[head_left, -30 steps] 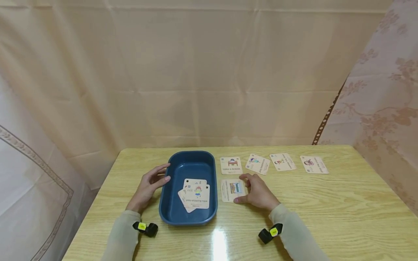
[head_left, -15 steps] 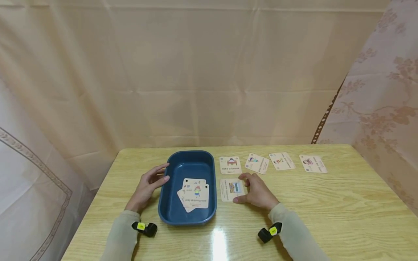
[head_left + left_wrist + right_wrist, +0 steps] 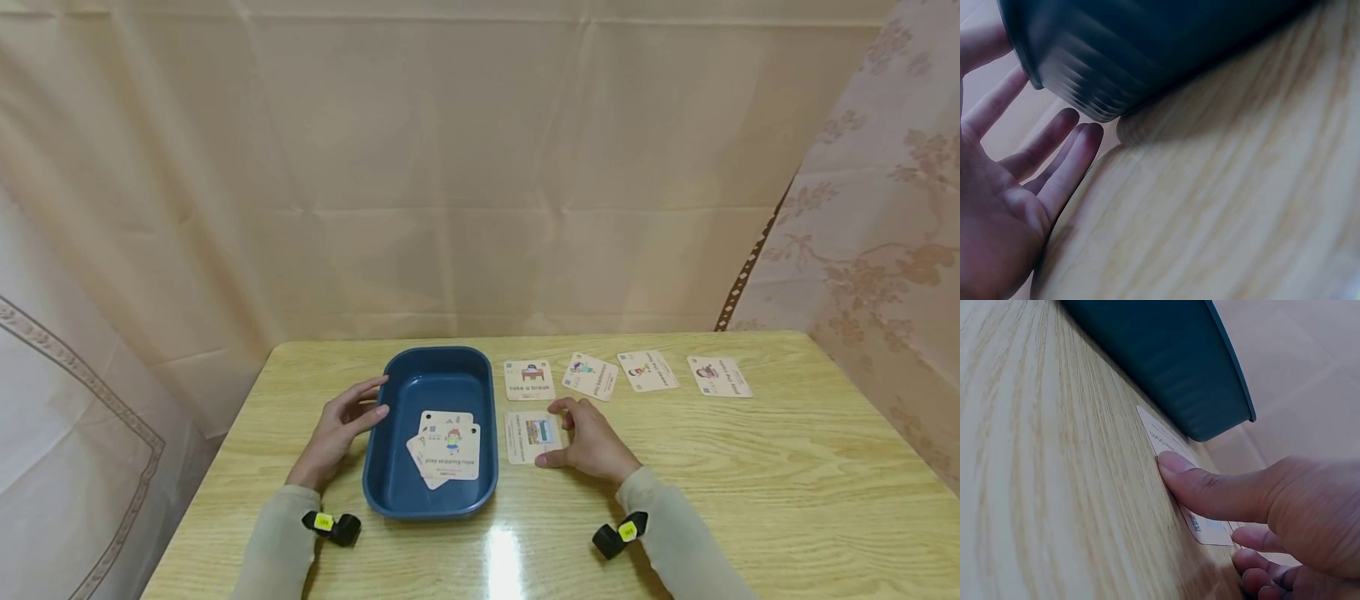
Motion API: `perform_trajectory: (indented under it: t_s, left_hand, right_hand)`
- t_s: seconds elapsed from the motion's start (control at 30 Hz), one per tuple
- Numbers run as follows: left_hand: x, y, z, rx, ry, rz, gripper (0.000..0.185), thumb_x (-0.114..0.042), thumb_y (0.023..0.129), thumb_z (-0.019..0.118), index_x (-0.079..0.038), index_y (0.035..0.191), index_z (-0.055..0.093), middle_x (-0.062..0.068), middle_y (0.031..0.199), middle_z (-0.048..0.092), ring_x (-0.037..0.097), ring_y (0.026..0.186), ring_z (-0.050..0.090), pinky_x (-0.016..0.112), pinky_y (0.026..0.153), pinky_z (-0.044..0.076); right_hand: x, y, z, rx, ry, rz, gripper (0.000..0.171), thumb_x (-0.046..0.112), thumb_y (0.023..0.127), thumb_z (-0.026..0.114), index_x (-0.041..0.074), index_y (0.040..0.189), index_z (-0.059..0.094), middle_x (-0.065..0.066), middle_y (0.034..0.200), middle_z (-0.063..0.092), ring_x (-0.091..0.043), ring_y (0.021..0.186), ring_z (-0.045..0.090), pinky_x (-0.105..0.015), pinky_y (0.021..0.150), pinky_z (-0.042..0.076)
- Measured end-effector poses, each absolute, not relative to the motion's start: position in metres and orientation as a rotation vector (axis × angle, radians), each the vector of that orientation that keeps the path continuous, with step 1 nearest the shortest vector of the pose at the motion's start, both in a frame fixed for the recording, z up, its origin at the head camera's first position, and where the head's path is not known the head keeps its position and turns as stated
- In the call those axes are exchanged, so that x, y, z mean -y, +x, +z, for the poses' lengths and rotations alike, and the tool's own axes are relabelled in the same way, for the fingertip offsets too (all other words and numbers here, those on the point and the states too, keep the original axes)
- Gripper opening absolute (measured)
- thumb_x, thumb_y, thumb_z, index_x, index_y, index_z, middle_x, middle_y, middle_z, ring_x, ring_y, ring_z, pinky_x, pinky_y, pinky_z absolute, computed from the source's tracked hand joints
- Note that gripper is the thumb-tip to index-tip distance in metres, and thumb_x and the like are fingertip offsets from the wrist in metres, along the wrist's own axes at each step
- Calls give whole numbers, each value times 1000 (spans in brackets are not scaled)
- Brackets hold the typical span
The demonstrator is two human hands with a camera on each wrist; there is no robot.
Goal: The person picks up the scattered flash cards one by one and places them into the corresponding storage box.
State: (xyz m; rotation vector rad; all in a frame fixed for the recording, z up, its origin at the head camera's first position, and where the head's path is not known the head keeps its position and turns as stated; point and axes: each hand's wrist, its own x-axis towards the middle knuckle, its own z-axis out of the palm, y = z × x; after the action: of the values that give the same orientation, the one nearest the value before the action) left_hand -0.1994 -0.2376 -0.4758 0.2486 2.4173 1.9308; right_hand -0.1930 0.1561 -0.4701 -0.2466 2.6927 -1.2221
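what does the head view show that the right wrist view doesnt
Only the head view shows the left hand lying open beside the blue tray, the cards inside the tray, and four more cards in a row, from the "take a break" card to the far right card.

Only the right wrist view shows the thumb tip pressing on the near edge of the card.

Both show the right hand, that card beside the tray, the tray's wall and the wooden table.

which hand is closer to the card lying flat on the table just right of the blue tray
Right. The right hand rests on that card, thumb pressing its edge. The left hand sits across the blue tray, by its left rim.
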Motion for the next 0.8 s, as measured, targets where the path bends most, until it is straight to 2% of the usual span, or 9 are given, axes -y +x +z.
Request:
perform_trajectory:
  t_s: [0.2,0.4,0.8]
  left_hand:
    - [237,-199,-476,-2418,244,1927,51,-17,99,68,-7,147,53,19,143,52,34,121,52,26,94,49]
    - [237,-199,-475,-2427,244,1917,52,-18,99,68,-8,147,52,19,144,51,34,121,53,26,94,49]
    - [237,-199,-475,-2415,231,1926,52,-18,99,67,-8,147,52,19,144,51,34,122,52,26,94,49]
  right_hand:
    - [-158,-192,-471,-2789,-342,-1108,73,29,65,97,5,124,61,-6,92,46,-22,86,41,-36,75,35]
    - [-161,-193,-472,-2906,-419,-945,74,41,64,96,10,122,62,-2,91,45,-22,88,39,-41,80,28]
    - [-164,-193,-472,-2905,-411,-937,75,45,65,95,11,122,61,-2,96,47,-25,93,41,-44,83,27]
